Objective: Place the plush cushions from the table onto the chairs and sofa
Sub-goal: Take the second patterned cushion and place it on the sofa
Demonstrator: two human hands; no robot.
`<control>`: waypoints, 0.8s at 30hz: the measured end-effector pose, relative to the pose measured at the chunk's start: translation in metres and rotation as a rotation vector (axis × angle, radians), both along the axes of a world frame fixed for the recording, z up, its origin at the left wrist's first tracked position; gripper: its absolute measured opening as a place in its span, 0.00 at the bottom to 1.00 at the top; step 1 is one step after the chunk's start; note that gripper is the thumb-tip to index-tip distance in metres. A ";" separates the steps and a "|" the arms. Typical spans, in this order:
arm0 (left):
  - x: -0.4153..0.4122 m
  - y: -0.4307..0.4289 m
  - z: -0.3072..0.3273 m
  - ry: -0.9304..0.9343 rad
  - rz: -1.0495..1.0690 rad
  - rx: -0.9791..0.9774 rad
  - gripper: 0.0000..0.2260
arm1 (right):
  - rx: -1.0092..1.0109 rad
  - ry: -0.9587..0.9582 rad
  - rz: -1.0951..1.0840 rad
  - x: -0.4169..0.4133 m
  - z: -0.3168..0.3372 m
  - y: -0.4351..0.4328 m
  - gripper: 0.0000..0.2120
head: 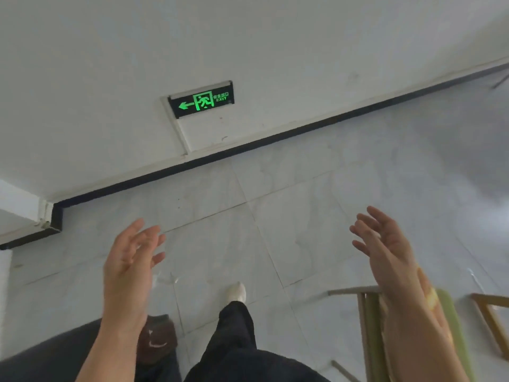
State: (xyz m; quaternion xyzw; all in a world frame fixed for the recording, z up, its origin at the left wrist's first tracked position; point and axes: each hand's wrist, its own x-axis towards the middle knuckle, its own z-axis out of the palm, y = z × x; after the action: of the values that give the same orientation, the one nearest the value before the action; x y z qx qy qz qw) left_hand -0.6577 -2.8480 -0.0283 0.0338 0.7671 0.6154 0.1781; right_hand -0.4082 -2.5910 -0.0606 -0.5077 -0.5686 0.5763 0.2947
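Both hands (129, 260) (385, 252) spread, empty.

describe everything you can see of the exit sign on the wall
The exit sign is a slim black rectangle with a pale frame, mounted low on the white wall, above the black baseboard. It is lit green: an arrow pointing left, a running figure in a doorway, small characters over the word EXIT. A pale strip runs from its left end down to the baseboard. Nothing else touches it.
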 end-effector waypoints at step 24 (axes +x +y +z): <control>0.013 0.790 0.045 0.184 -0.947 0.098 0.19 | 0.080 0.011 -0.889 0.113 0.027 0.484 0.28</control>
State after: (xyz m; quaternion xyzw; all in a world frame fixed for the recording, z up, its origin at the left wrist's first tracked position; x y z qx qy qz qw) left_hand -0.6451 -2.0581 0.0164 0.4420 0.6502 0.4964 0.3681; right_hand -0.2955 -2.1068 -0.0334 -0.6879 -0.3153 0.3737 0.5364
